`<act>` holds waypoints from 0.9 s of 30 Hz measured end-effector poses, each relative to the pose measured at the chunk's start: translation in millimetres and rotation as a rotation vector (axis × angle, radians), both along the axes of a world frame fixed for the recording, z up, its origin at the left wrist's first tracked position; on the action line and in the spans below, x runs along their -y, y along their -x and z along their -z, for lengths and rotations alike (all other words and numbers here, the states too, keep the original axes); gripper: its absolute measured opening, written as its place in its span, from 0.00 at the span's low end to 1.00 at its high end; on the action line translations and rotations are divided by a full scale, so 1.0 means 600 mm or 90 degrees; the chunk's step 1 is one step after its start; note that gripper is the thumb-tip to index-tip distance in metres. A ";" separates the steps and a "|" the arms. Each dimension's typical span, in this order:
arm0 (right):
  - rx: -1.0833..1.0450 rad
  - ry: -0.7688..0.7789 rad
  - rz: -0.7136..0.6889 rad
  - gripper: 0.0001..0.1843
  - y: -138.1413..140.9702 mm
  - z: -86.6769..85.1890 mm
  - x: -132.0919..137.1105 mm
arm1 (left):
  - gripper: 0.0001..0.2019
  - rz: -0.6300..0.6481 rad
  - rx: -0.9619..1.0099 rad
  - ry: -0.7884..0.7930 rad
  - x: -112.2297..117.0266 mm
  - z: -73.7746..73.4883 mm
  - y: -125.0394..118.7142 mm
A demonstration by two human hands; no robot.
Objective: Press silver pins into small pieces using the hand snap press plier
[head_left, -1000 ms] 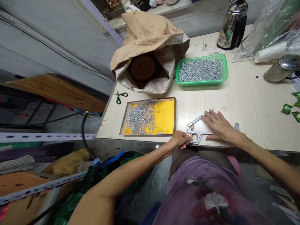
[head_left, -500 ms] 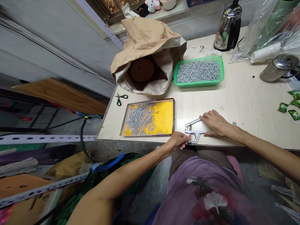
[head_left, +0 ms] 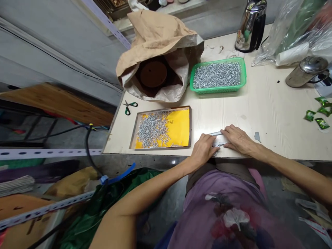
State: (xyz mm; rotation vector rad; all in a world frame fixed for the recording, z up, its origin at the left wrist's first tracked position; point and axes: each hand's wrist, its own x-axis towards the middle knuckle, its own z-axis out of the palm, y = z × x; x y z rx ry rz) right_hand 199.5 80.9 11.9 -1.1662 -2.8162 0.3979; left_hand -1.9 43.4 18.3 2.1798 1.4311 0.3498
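Observation:
Near the front edge of the table, both hands are on silver spring-loaded pliers (head_left: 215, 134). My right hand (head_left: 237, 139) has its fingers on the ends of the two handles, which are spread apart. The head of the pliers is covered by my left hand (head_left: 204, 149), its fingers closed around it; whether a small piece is in there too is hidden. To the left lies a shallow tray (head_left: 190, 128) with a yellow bottom, partly covered by a heap of small silver spring-like pieces (head_left: 150, 130).
Behind stands a green basket (head_left: 218, 90) full of similar silver pieces, beside a large open paper sack (head_left: 160, 38). Scissors (head_left: 129, 107) lie at the left edge. A kettle (head_left: 251, 29), a metal pot (head_left: 306, 72) and green wrapped packets (head_left: 321, 112) stand or lie at the right.
My left hand has moved from pinching at the lower jaw to closing over the head of the pliers, hiding it. My right hand stays on the handles. The view has shifted slightly.

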 end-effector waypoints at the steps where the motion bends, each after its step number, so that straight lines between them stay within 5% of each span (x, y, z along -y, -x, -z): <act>1: -0.009 0.000 0.003 0.20 -0.001 0.002 0.000 | 0.21 0.045 -0.016 -0.023 -0.009 0.008 -0.009; 5: -0.043 0.001 -0.002 0.26 -0.013 0.004 0.001 | 0.35 0.139 -0.065 -0.039 -0.039 0.030 -0.031; 10: 0.060 -0.020 0.049 0.35 -0.026 -0.010 0.007 | 0.36 0.185 -0.158 0.000 -0.053 0.012 -0.037; 19: 0.059 -0.050 0.064 0.02 -0.009 -0.009 0.035 | 0.12 0.205 -0.241 0.042 -0.056 -0.017 -0.051; 23: 0.016 -0.043 0.084 0.12 -0.005 0.003 0.051 | 0.06 0.215 -0.248 0.059 -0.053 -0.014 -0.051; 27: -0.010 -0.089 0.088 0.11 -0.019 0.014 0.054 | 0.08 0.204 -0.253 0.061 -0.052 -0.015 -0.055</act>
